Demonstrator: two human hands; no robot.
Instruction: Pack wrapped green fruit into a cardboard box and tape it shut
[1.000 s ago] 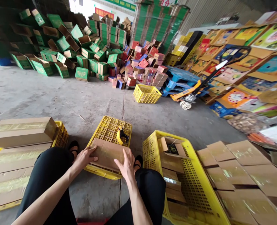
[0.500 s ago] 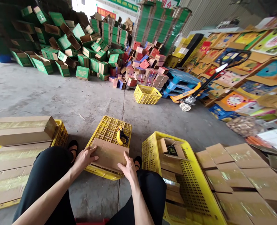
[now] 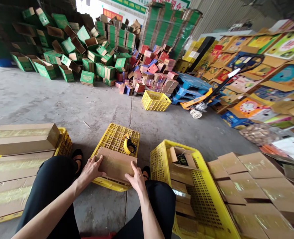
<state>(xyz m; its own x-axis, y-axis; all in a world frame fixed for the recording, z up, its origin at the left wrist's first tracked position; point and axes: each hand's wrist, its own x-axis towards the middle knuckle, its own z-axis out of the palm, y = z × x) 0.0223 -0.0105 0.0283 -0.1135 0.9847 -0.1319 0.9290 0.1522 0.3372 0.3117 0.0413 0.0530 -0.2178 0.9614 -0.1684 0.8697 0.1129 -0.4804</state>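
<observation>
A brown cardboard box [image 3: 117,163] lies on an upturned yellow crate [image 3: 114,134] between my knees. My left hand [image 3: 94,168] grips its left end, thumb on the near side and fingers over the far corner. At the other end my right hand [image 3: 135,176] holds the box the same way, thumb lying along the near edge. Just beyond the box, a yellow-and-black tape dispenser [image 3: 128,144] rests on the crate.
On my right stands a long yellow crate [image 3: 213,186] with small boxes and one open carton [image 3: 183,158]. Taped cartons [image 3: 258,166] are stacked farther right, and long taped boxes [image 3: 20,136] on my left. A pallet jack [image 3: 204,99] stands ahead.
My left hand has shifted slightly on the box, its thumb a little farther along the near edge. The box and right hand look nearly unchanged.
</observation>
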